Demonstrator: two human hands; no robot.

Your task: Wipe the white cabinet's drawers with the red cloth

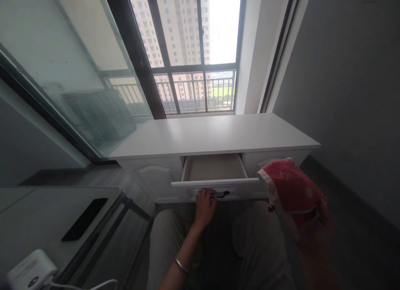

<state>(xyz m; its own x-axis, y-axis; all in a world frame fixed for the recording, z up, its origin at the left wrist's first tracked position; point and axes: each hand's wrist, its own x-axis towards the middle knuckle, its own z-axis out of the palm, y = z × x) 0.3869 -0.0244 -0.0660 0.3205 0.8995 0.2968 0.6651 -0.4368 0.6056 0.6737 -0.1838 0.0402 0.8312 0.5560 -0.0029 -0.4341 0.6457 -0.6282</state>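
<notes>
A white cabinet (218, 133) stands before me with its middle drawer (215, 182) pulled partway out, the pale bottom showing. My left hand (205, 204), a silver bangle on its wrist, is at the drawer front with its fingers closed on the black handle (223, 195). Off to the right of the drawer, my right hand (321, 221) holds up a folded red towel (287, 186) with a pale edge. Blur and shadow hide part of that hand's grip.
On the left, a table (103, 190) carries a dark phone (85, 219) and a white box-shaped device (31, 271) with a white cable. My knees (168, 227) are close to the cabinet front. Behind it are a glass sliding door (93, 73) and a window (187, 86); a wall rises at right.
</notes>
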